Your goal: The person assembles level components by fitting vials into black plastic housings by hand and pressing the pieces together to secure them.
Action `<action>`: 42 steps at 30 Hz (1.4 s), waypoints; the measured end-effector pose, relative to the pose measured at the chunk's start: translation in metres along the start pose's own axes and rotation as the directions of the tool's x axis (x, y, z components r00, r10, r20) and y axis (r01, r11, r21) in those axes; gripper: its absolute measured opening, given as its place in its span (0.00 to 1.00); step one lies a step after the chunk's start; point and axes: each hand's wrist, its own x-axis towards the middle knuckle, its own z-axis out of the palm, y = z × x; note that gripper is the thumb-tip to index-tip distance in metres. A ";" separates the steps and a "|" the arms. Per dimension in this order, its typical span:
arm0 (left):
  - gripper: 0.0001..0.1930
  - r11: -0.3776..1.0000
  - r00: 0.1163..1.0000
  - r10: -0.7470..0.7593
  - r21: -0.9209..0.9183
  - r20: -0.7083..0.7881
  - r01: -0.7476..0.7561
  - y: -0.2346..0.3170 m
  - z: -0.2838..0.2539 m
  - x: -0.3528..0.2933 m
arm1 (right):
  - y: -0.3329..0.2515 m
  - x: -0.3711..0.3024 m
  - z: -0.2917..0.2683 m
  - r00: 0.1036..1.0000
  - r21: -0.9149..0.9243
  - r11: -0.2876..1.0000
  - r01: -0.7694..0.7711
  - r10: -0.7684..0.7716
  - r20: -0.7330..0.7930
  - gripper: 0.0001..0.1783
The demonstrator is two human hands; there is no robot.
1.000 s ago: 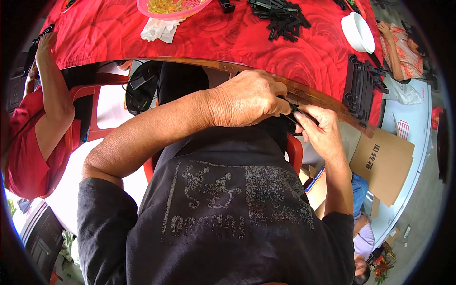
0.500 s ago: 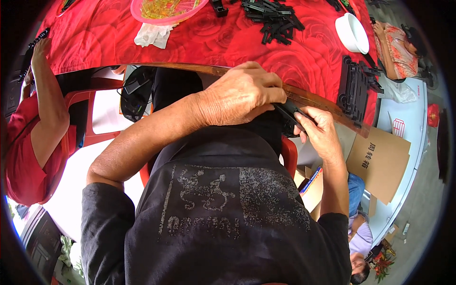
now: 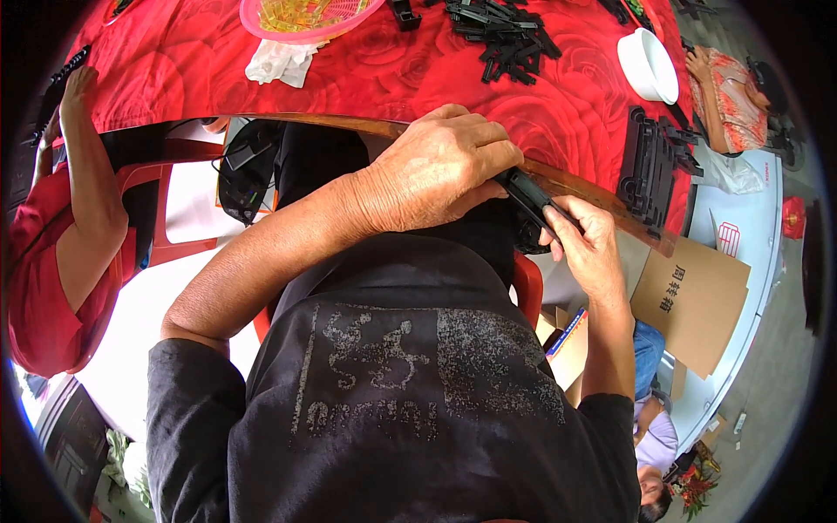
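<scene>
A long black plastic part [image 3: 530, 195] slants between my two hands, just off the table's front edge. My left hand [image 3: 449, 170] is closed at its upper left end, with the back of the hand hiding most of the fingertips. At the lower right end my right hand [image 3: 588, 240] grips it, the thumb lying on top and the fingers curled beneath. Beyond my hands a heap of small black plastic pieces [image 3: 506, 39] lies on the red rose-patterned tablecloth [image 3: 384, 83]. Larger black plastic parts [image 3: 647, 170] are lined up near the right table corner.
A pink basket [image 3: 301, 37] with yellow translucent pieces stands at the back, beside crumpled white tissue [image 3: 281, 64]. Toward the right are a white bowl [image 3: 648, 66] and a cardboard box [image 3: 693, 292]. Other people sit at left, far right and lower right. A red chair [image 3: 527, 288] is under me.
My left hand has tilted slightly, and more of the black part's upper end shows beside its fingers. My right hand keeps its grip nearly unmoved.
</scene>
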 end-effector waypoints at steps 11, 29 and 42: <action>0.21 1.000 0.999 0.018 -0.002 -0.028 -0.018 0.004 -0.002 0.004 | 0.004 0.002 0.006 0.995 -0.006 0.998 0.061 -0.061 -0.080 0.10; 0.14 0.985 0.944 -0.088 0.113 -0.318 0.130 0.019 0.002 0.018 | 0.013 0.021 0.028 0.938 0.156 0.973 0.168 -0.109 -0.329 0.09; 0.21 0.877 0.910 -0.310 0.287 -0.277 0.386 0.025 0.030 0.033 | 0.004 0.024 0.053 0.915 0.152 0.950 0.273 -0.208 -0.345 0.24</action>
